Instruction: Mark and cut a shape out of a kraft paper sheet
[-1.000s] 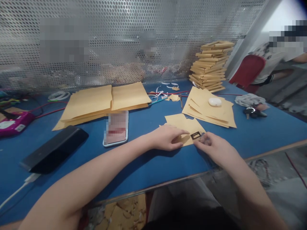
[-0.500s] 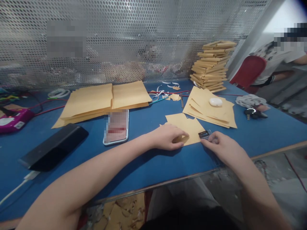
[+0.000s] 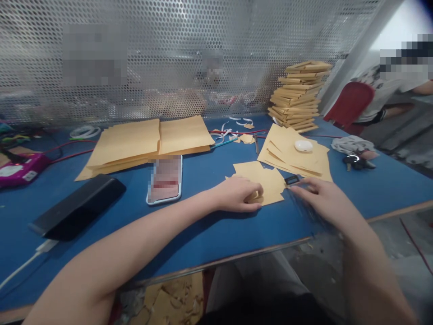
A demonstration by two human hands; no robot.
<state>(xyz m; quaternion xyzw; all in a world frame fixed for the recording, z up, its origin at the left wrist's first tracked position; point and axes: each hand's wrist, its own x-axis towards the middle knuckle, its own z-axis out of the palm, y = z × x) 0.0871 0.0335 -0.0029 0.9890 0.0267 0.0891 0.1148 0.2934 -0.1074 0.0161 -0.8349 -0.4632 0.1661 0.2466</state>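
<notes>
My left hand (image 3: 238, 194) rests on a piece of brown kraft paper (image 3: 270, 180), its fingers curled down against the sheet and the thumb along the near edge. The paper lies flat on the blue table and has a notched, uneven outline. At its right edge my right hand (image 3: 318, 194) pinches a small black rectangular piece (image 3: 292, 180) between thumb and fingers; its kind cannot be made out. Blur around this hand hides what else it may hold. Just behind lies a loose pile of kraft sheets (image 3: 287, 155), topped by a white earbud case (image 3: 303, 146).
A tall stack of folded kraft packets (image 3: 297, 97) stands at the back right. Leftward are larger kraft sheets (image 3: 128, 140), a phone (image 3: 165, 180) and a black power bank (image 3: 79, 205). Keys (image 3: 353, 161) lie at the right. A seated person (image 3: 375, 97) is beyond.
My right hand has shifted slightly right and away from me with the small black piece, which has turned. The paper's right edge now shows a notch. My left hand stays, fingers more curled.
</notes>
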